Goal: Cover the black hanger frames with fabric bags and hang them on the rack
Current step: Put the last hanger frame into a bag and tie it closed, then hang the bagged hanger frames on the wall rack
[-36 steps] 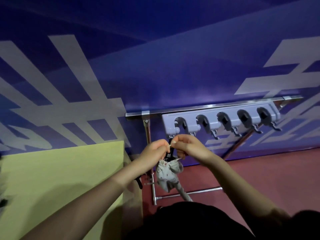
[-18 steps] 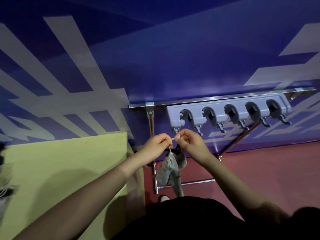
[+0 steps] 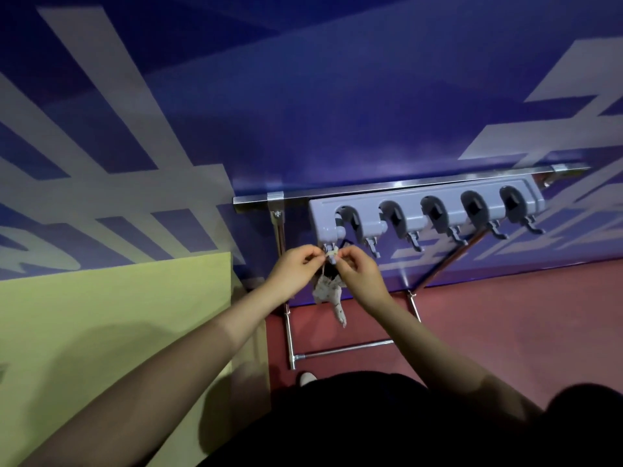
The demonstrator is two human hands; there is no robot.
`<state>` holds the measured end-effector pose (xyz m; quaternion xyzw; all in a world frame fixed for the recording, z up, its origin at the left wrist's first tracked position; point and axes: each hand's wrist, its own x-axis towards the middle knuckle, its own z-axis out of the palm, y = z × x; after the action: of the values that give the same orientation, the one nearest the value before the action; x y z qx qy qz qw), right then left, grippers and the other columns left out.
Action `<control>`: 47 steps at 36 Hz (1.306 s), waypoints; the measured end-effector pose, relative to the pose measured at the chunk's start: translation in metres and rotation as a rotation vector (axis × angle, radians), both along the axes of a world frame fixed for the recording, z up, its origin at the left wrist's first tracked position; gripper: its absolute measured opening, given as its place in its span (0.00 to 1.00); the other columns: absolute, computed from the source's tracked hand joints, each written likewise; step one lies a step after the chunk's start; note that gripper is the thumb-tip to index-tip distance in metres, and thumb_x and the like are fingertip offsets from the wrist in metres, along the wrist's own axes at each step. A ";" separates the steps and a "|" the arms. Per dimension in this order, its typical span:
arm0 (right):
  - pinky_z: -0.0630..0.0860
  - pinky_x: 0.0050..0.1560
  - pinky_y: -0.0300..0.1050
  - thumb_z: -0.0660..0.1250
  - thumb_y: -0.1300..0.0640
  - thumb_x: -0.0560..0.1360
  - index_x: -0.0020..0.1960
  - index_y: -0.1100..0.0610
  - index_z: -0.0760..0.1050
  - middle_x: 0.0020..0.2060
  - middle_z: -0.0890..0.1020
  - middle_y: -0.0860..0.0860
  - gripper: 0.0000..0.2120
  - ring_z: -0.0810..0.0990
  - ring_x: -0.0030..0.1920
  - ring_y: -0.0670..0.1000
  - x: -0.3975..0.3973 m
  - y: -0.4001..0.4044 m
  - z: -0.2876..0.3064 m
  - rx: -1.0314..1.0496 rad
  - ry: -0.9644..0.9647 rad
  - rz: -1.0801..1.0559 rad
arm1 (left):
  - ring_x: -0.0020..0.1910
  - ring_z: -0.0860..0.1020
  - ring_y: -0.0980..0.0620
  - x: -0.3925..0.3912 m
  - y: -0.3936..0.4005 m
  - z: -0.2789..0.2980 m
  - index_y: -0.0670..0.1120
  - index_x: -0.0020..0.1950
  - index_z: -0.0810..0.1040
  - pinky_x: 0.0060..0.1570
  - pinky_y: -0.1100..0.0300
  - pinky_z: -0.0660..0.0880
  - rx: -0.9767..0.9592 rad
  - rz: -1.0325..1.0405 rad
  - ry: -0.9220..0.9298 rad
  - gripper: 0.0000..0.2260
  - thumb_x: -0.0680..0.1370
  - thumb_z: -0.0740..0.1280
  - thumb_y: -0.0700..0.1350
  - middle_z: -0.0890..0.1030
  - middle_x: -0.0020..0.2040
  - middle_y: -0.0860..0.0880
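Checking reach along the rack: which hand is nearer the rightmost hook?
Right. The right hand is below the leftmost hook, far left of the rightmost hook; the left hand sits farther left still.

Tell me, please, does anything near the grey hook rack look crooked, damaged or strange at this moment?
Nothing looks damaged. The fabric bag hangs bunched and lopsided under the leftmost hook of the grey rack, one corner trailing down. The left hand and right hand pinch its loop at that hook. The other hooks carry nothing.

head view, looking down, close over rack (image 3: 428, 210)
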<state>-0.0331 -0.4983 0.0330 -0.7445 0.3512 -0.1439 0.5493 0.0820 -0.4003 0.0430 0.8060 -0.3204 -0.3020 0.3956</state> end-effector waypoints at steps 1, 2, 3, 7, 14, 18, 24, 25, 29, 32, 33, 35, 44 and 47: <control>0.71 0.41 0.35 0.65 0.60 0.78 0.45 0.54 0.75 0.40 0.78 0.48 0.04 0.76 0.38 0.41 0.000 0.000 0.002 -0.029 -0.008 -0.015 | 0.46 0.78 0.53 0.000 0.001 0.001 0.40 0.52 0.82 0.44 0.65 0.72 -0.015 0.002 0.000 0.08 0.80 0.65 0.42 0.83 0.48 0.45; 0.72 0.44 0.36 0.65 0.61 0.78 0.48 0.54 0.75 0.43 0.78 0.49 0.03 0.77 0.42 0.43 0.000 0.001 0.003 -0.053 -0.030 -0.037 | 0.47 0.79 0.53 0.001 0.002 0.002 0.40 0.52 0.82 0.47 0.62 0.72 -0.029 0.014 0.006 0.08 0.80 0.64 0.42 0.83 0.48 0.46; 0.72 0.46 0.34 0.65 0.61 0.78 0.50 0.55 0.75 0.45 0.79 0.49 0.03 0.77 0.45 0.43 -0.001 0.003 0.005 -0.066 -0.062 -0.058 | 0.48 0.79 0.52 0.002 0.004 0.002 0.41 0.53 0.83 0.49 0.60 0.73 -0.039 0.030 0.016 0.09 0.80 0.64 0.42 0.84 0.49 0.47; 0.69 0.43 0.27 0.63 0.60 0.77 0.52 0.53 0.74 0.47 0.77 0.47 0.05 0.75 0.44 0.36 -0.004 0.018 0.025 -0.156 -0.212 -0.136 | 0.50 0.80 0.52 0.007 0.010 -0.002 0.45 0.51 0.82 0.51 0.59 0.74 -0.088 0.105 0.093 0.07 0.80 0.64 0.42 0.83 0.47 0.51; 0.69 0.44 0.32 0.61 0.65 0.79 0.46 0.49 0.74 0.43 0.78 0.47 0.11 0.73 0.39 0.37 0.031 0.053 0.071 -0.116 -0.350 0.008 | 0.34 0.78 0.65 0.035 0.052 0.006 0.42 0.53 0.80 0.38 0.74 0.73 -0.288 0.346 0.195 0.08 0.81 0.61 0.38 0.81 0.48 0.46; 0.70 0.41 0.38 0.60 0.61 0.77 0.46 0.52 0.76 0.37 0.77 0.48 0.07 0.72 0.38 0.45 0.078 0.103 0.076 -0.040 -0.318 0.231 | 0.39 0.78 0.53 0.053 0.126 0.016 0.44 0.52 0.78 0.39 0.65 0.74 -0.351 0.626 0.313 0.09 0.81 0.59 0.38 0.80 0.45 0.47; 0.70 0.41 0.42 0.60 0.65 0.79 0.44 0.50 0.75 0.34 0.76 0.46 0.12 0.73 0.35 0.44 0.158 0.227 0.070 0.061 -0.217 0.535 | 0.36 0.76 0.52 0.073 0.276 0.025 0.44 0.54 0.77 0.38 0.62 0.72 -0.334 1.029 0.284 0.09 0.82 0.57 0.39 0.78 0.42 0.48; 0.70 0.41 0.42 0.59 0.65 0.79 0.45 0.53 0.76 0.34 0.75 0.47 0.11 0.73 0.35 0.45 0.169 0.248 0.071 0.078 -0.206 0.579 | 0.36 0.76 0.52 0.075 0.300 0.028 0.44 0.53 0.77 0.38 0.62 0.72 -0.330 1.071 0.262 0.09 0.82 0.57 0.39 0.78 0.42 0.48; 0.69 0.38 0.41 0.58 0.65 0.78 0.45 0.54 0.76 0.34 0.75 0.48 0.11 0.72 0.34 0.47 0.206 0.322 0.076 0.100 -0.175 0.698 | 0.37 0.77 0.52 0.080 0.383 0.037 0.47 0.51 0.77 0.39 0.61 0.72 -0.286 1.192 0.181 0.08 0.80 0.59 0.40 0.79 0.44 0.48; 0.67 0.33 0.37 0.57 0.64 0.78 0.45 0.55 0.76 0.34 0.75 0.48 0.11 0.72 0.33 0.48 0.228 0.378 0.075 0.126 -0.114 0.803 | 0.36 0.75 0.52 0.083 0.445 0.042 0.44 0.54 0.78 0.38 0.61 0.70 -0.226 1.288 0.113 0.08 0.80 0.60 0.40 0.80 0.44 0.45; 0.67 0.31 0.36 0.57 0.64 0.78 0.46 0.56 0.76 0.34 0.75 0.48 0.10 0.71 0.32 0.48 0.234 0.394 0.073 0.132 -0.099 0.832 | 0.37 0.74 0.51 0.084 0.464 0.043 0.43 0.54 0.78 0.38 0.59 0.70 -0.191 1.312 0.075 0.08 0.81 0.60 0.42 0.80 0.43 0.43; 0.66 0.30 0.35 0.57 0.63 0.79 0.47 0.56 0.76 0.34 0.75 0.48 0.09 0.72 0.33 0.47 0.247 0.425 0.069 0.133 -0.060 0.887 | 0.40 0.73 0.48 0.086 0.502 0.045 0.44 0.55 0.77 0.40 0.55 0.69 -0.078 1.324 -0.011 0.09 0.82 0.60 0.45 0.77 0.44 0.42; 0.65 0.31 0.42 0.57 0.59 0.80 0.44 0.59 0.71 0.36 0.74 0.56 0.07 0.71 0.33 0.53 0.301 0.514 0.015 0.259 0.295 0.861 | 0.36 0.69 0.44 0.130 0.604 0.034 0.49 0.53 0.69 0.40 0.51 0.66 0.138 1.319 -0.069 0.03 0.83 0.57 0.46 0.72 0.39 0.46; 0.65 0.30 0.42 0.57 0.60 0.81 0.39 0.58 0.70 0.34 0.73 0.55 0.11 0.70 0.31 0.53 0.313 0.530 0.000 0.332 0.362 0.772 | 0.33 0.63 0.47 0.152 0.619 0.026 0.48 0.40 0.66 0.36 0.55 0.59 0.177 1.232 -0.077 0.11 0.82 0.59 0.44 0.66 0.33 0.43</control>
<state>0.2797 0.0321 0.0333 -0.7357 0.1567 0.2621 0.6046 0.2340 0.2192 0.0686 0.8829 0.2153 -0.0144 0.4171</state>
